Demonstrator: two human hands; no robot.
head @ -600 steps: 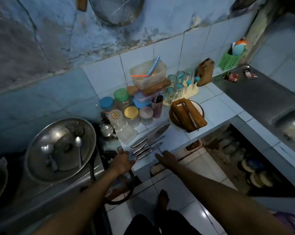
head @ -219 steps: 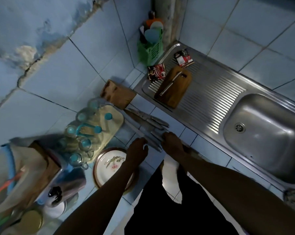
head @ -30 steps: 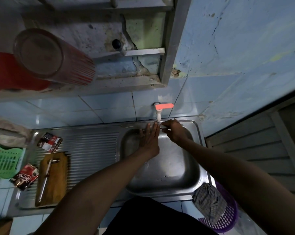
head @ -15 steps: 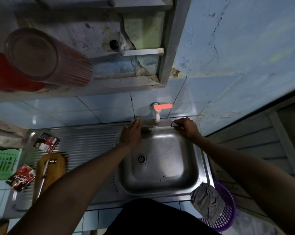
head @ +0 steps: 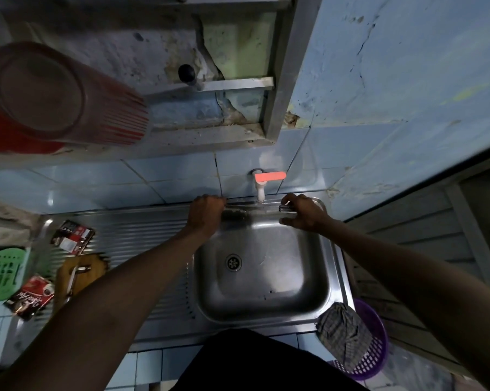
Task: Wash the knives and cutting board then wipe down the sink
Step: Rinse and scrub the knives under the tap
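Several knives (head: 248, 211) lie in a bundle along the back rim of the steel sink (head: 335, 280), just under the tap (head: 262, 183) with its red lever. My right hand (head: 304, 214) grips their handles at the right end. At the left end my left hand (head: 207, 214) curls over the blade tips. The basin is bare around its drain (head: 233, 262). A wooden cutting board (head: 81, 273) lies on the ribbed drainer at the left, with one more knife (head: 72, 279) on top of it.
Two red sachets (head: 74, 236) (head: 30, 297) and a green basket (head: 1, 273) sit at the drainer's left end. A checked cloth (head: 342, 324) hangs over a purple basket (head: 375, 345) by the sink's front right corner. A red tumbler (head: 57, 97) lies on the shelf above.
My hands moved apart from under the tap to the back rim, bringing the knives along it. My left hand, flat half a second ago, now curls over the blade ends.
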